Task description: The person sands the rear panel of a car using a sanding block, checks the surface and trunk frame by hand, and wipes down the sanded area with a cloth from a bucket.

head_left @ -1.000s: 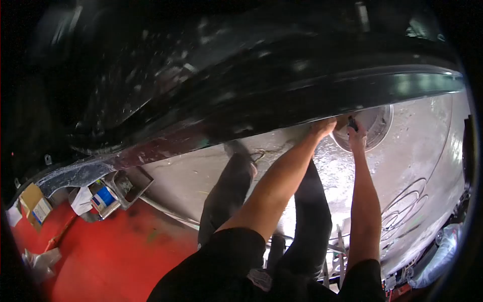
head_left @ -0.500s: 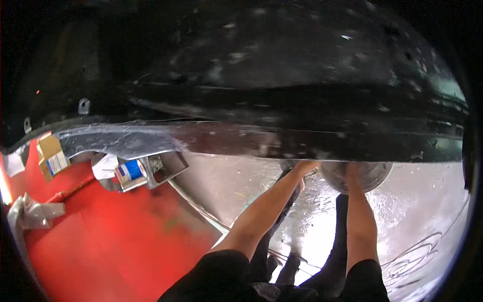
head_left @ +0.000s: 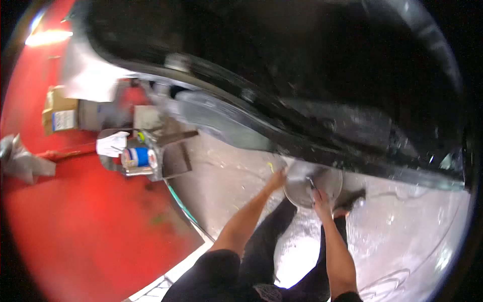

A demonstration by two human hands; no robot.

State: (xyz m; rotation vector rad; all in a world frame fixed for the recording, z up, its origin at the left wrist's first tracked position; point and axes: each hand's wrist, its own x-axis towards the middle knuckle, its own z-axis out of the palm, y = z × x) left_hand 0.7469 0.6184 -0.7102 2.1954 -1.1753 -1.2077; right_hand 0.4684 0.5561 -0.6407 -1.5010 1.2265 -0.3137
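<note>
A round grey basin (head_left: pixel 301 194) stands on the floor between my feet, below the edge of a large dark panel (head_left: pixel 332 146). My left hand (head_left: pixel 275 179) is at the basin's left rim, its fingers too blurred to make out. My right hand (head_left: pixel 321 200) is closed on a small dark tool (head_left: pixel 311 182), which points up and left over the inside of the basin. What the basin holds is blurred.
On the left are a red floor area (head_left: pixel 100 221), a cardboard box (head_left: pixel 61 111), a blue-labelled can (head_left: pixel 138 157), a metal frame (head_left: pixel 177 158) and crumpled plastic (head_left: pixel 25 161). A looped hose (head_left: pixel 387 284) lies at the lower right.
The view has swung, so the panel now slopes down to the right and more of the left side shows. My right hand and the dark tool, hidden or unclear half a second ago, show over the basin.
</note>
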